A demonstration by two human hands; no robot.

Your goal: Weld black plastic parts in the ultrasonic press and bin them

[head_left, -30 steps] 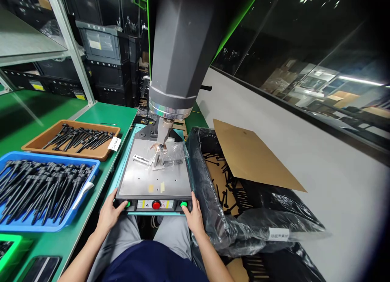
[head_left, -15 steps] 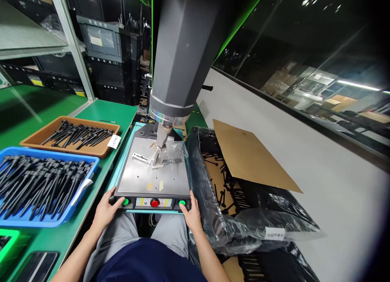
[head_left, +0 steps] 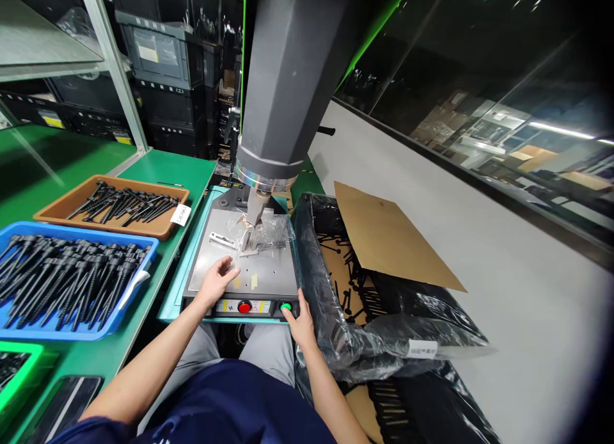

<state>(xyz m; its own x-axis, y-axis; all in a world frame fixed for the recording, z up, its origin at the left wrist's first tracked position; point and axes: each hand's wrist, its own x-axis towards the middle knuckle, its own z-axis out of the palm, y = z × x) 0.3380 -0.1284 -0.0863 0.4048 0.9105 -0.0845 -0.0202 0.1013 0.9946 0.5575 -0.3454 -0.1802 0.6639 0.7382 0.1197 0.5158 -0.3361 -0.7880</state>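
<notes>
My left hand (head_left: 219, 281) is over the front left of the machine's metal plate (head_left: 268, 274), fingers apart and holding nothing. My right hand (head_left: 302, 319) rests on the front right corner of the machine base, its thumb at the green button (head_left: 286, 307) and its fingers stretched along the side. Between the hands sits a red button (head_left: 244, 307) on the front panel. Above the plate, the press head (head_left: 271, 143) narrows to a metal tip (head_left: 256, 206), which reaches down to a small fixture (head_left: 248, 244) with clear plastic film about it.
To the left, a blue tray (head_left: 91, 334) and a brown tray (head_left: 165, 231) hold many black, ribbed stick-like parts. A box lined with black plastic (head_left: 330, 332) stands right of the machine, with a cardboard sheet (head_left: 393, 233) across it. A phone-like black object (head_left: 67, 405) lies lower left.
My left hand has left the left green button and moved up and right over the metal plate. My right hand stays at its button. The view has shifted slightly.
</notes>
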